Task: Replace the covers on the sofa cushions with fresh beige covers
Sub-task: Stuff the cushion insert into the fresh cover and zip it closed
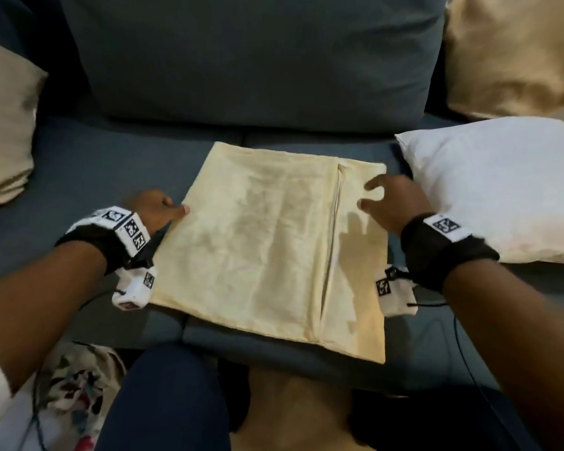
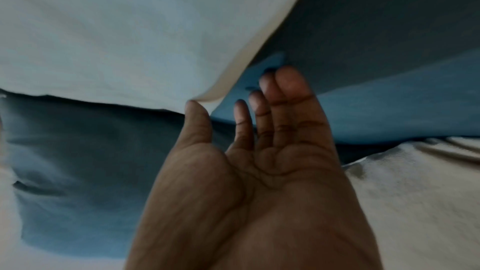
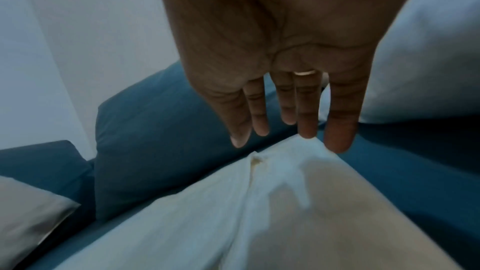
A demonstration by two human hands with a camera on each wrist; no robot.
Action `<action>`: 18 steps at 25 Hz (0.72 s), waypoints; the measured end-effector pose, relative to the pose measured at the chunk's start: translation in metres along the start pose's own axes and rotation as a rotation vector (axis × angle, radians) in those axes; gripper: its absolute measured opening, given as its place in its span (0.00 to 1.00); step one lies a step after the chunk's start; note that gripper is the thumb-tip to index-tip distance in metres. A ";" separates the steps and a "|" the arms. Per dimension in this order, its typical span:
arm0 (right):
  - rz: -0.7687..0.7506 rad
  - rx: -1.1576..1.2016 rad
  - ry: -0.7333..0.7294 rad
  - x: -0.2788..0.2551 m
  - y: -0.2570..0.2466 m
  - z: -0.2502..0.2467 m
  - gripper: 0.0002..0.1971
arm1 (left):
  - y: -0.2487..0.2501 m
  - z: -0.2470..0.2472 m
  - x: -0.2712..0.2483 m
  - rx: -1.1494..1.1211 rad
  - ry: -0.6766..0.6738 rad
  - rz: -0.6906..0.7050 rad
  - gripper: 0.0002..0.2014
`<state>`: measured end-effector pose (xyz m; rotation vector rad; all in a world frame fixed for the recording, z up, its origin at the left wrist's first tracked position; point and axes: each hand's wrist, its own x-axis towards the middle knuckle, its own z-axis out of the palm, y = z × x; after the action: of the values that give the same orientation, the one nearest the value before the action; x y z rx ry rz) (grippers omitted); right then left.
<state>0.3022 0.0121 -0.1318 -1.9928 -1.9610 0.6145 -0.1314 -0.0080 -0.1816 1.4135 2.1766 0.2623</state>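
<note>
A flat beige cover (image 1: 267, 242) lies on the blue sofa seat (image 1: 88, 167), its zip opening (image 1: 334, 229) running along the right side. My left hand (image 1: 176, 208) is at the cover's left edge with straight fingers. In the left wrist view the thumb of this hand (image 2: 233, 110) touches the edge of the cover (image 2: 116, 28). My right hand (image 1: 381, 196) hovers over the far right corner, fingers spread and straight. In the right wrist view its fingertips (image 3: 309, 132) sit just above the corner of the cover (image 3: 259, 213). A bare white cushion insert (image 1: 495, 187) lies just right of that hand.
A beige cushion (image 1: 4, 125) leans at the sofa's left end and another (image 1: 515, 53) at the back right. A large blue back cushion (image 1: 251, 56) stands behind the cover. Floral fabric (image 1: 75, 385) lies on the floor by my knee (image 1: 166, 402).
</note>
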 end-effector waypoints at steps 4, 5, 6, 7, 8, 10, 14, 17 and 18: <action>0.191 -0.086 -0.143 -0.053 0.025 0.036 0.26 | -0.034 0.008 -0.059 0.174 -0.038 -0.005 0.29; 0.252 -0.095 -0.157 -0.065 0.030 0.039 0.28 | -0.036 0.009 -0.070 0.126 -0.051 -0.023 0.27; 0.315 -0.055 -0.169 -0.080 0.032 0.041 0.27 | -0.040 0.011 -0.084 0.058 -0.063 -0.041 0.25; 0.372 0.020 -0.182 -0.094 0.033 0.042 0.26 | -0.043 0.013 -0.096 -0.032 -0.081 -0.066 0.21; 0.413 0.084 -0.207 -0.108 0.033 0.043 0.26 | -0.047 0.015 -0.106 -0.144 -0.107 -0.102 0.17; 0.432 0.121 -0.258 -0.132 0.033 0.045 0.26 | -0.057 0.014 -0.128 -0.292 -0.123 -0.154 0.12; 0.399 0.199 -0.235 -0.159 0.037 0.044 0.27 | -0.077 0.011 -0.155 -0.167 -0.105 -0.158 0.12; 0.377 0.205 -0.246 -0.163 0.045 0.034 0.31 | -0.066 -0.004 -0.162 -0.055 -0.049 -0.134 0.13; 0.365 0.216 -0.244 -0.161 0.048 0.029 0.32 | -0.053 -0.010 -0.161 0.008 -0.001 -0.099 0.13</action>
<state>0.3316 -0.1530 -0.1629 -2.2349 -1.5713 1.1519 -0.1274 -0.1731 -0.1442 1.3050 2.2413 0.2171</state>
